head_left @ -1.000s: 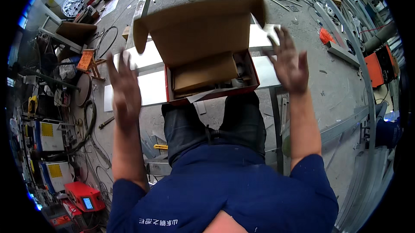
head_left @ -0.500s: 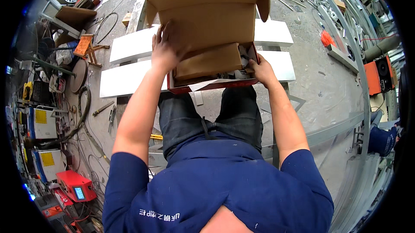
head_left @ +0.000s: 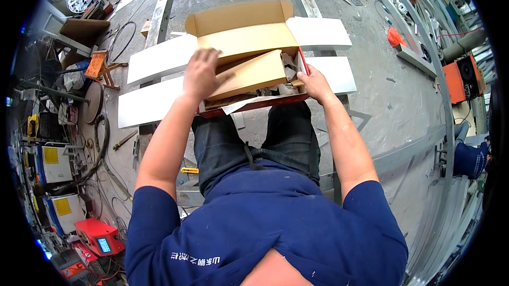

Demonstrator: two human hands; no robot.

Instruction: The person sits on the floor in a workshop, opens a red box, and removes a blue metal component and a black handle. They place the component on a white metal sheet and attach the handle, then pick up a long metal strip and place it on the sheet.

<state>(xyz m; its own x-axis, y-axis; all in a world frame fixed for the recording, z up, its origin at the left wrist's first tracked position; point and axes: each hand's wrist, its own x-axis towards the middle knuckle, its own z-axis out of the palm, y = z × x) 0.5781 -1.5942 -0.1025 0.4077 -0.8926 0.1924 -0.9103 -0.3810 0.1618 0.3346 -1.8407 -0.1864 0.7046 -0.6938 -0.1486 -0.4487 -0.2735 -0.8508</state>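
Observation:
A shallow cardboard box (head_left: 303, 62), red outside and brown inside, rests in front of my thighs with its lid (head_left: 244, 36) folded back. Inside, a long brown cardboard piece (head_left: 257, 74) lies aslant. Pale wrapping and small parts I cannot make out (head_left: 286, 89) show beside it, toward the right end. My right hand (head_left: 318, 85) grips the box's right wall, thumb at the rim. Over the left end is my left hand (head_left: 201, 76), fingers apart and slightly blurred, holding nothing I can see. Whether it touches the inner cardboard, I cannot tell.
White panels (head_left: 151, 101) lie across metal beams (head_left: 165, 10) beneath and behind the box. An orange step stool (head_left: 99, 63), hoses and a red machine (head_left: 99, 236) are at left. Metal bars and an orange machine (head_left: 462, 82) stand at right, near another person's blue sleeve (head_left: 469, 160).
The lid leans further back, away from me. The inner cardboard piece sits more aslant. My left hand has come down a little from beside the lid; my right hand keeps its grip.

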